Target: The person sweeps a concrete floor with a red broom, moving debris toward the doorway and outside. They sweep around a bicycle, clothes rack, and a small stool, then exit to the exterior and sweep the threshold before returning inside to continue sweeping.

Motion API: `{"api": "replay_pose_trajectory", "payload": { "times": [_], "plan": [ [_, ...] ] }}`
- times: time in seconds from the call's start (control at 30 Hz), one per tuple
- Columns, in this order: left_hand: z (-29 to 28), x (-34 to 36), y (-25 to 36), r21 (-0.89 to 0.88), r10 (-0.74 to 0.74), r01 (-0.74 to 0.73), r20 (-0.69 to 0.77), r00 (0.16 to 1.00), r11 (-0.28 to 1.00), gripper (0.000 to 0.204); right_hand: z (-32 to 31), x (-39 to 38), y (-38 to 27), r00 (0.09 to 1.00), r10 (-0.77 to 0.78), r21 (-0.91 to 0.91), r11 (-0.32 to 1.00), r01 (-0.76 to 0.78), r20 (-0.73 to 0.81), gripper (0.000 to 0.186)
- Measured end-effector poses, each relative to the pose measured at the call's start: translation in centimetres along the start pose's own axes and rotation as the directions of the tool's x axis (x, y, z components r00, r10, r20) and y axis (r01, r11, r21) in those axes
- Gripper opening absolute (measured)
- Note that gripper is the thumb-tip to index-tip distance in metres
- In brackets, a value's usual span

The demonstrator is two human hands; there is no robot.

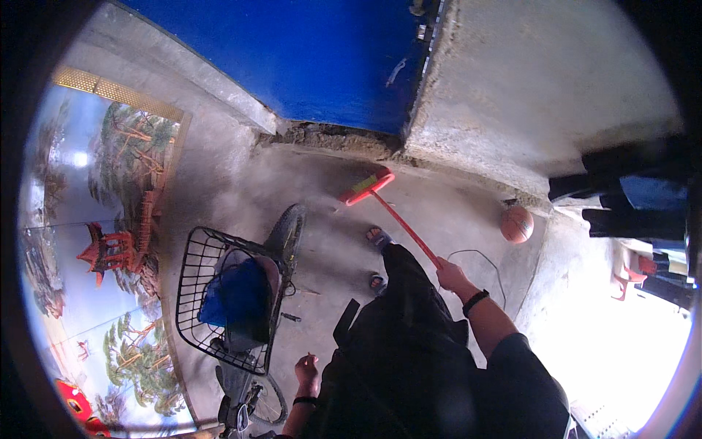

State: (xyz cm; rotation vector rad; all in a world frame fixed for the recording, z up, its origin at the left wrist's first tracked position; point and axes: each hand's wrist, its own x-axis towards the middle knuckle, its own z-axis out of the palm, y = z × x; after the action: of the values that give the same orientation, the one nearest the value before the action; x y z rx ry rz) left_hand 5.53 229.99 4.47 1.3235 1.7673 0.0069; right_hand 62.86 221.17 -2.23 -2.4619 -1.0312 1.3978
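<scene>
My right hand (455,276) is wrapped around the upper end of a red broom (401,221). The broom slants away to the left, and its wide red head with a yellow-green patch rests near the foot of the wall, beyond my feet. My left hand (307,372) hangs low beside my body, just right of a bicycle (284,241). Its fingers are curled in, and whatever they may hold is too small to make out. A dark band circles each wrist.
The bicycle's black wire basket (191,293) carries a blue item (235,294). A basketball (517,224) lies by the right wall, near a thin dark cable (491,262). Ahead stands a blue door (314,66) with a rough sill. Tiles with painted trees (131,358) cover the left side.
</scene>
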Motion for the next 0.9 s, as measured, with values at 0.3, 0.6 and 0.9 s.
{"api": "replay_pose_trajectory", "payload": {
  "times": [0.3,0.6,0.9],
  "plan": [
    [0.9,-3.6,-5.5,0.284,0.273,-0.290,0.098,0.957,0.914,0.028,0.0,-12.4,-2.9,0.997,0.068,0.072,0.995,-0.071,0.038,0.052],
    [0.7,-8.2,-4.9,0.242,0.078,-0.080,0.017,0.997,0.967,0.032,1.3,-4.5,-3.5,1.000,-0.017,-0.161,0.987,0.016,-0.001,0.038],
    [3.4,-8.6,-1.9,0.356,0.199,-0.214,0.079,0.977,0.910,0.032,-4.9,-16.6,8.4,0.985,0.166,-0.218,0.964,-0.151,0.048,0.053]
  ]
}}
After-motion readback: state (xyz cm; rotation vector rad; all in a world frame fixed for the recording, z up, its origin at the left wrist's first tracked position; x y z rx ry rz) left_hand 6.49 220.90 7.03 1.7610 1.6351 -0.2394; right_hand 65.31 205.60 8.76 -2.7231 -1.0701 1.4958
